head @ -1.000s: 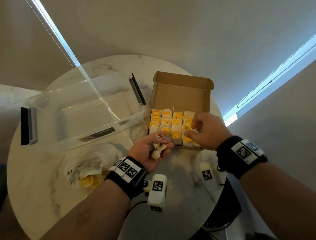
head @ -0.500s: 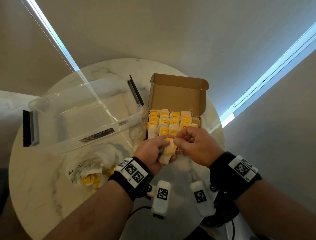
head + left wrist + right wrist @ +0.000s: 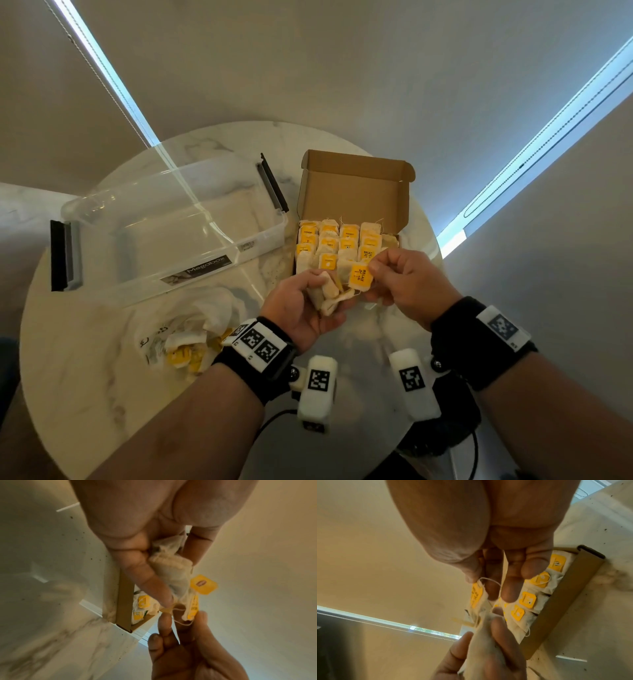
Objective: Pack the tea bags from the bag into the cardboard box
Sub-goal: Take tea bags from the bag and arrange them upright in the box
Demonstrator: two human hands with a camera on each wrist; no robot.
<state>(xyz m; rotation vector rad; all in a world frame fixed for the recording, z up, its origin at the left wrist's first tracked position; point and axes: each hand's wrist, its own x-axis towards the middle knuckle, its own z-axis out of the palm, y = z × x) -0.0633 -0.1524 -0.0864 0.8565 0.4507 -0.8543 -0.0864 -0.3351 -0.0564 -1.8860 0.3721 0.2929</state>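
Mid-pack: left hand grips a clump of tea bags; right hand pinches one yellow-tagged bag at the cardboard box's 6 o'clock edge. Next, prob.: free it from tangled strings, slot into the box's 3 o'clock gap; more bags wait in the plastic bag at 8 o'clock on surface.

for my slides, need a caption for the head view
Both hands pull a tea bag apart over the cardboard box.

My forearms are bare. On each wrist I wear a wide black strap topped by a white block printed with black square-patterned markers. A white camera housing with its own marker hangs beneath each wrist, trailing a black cable.
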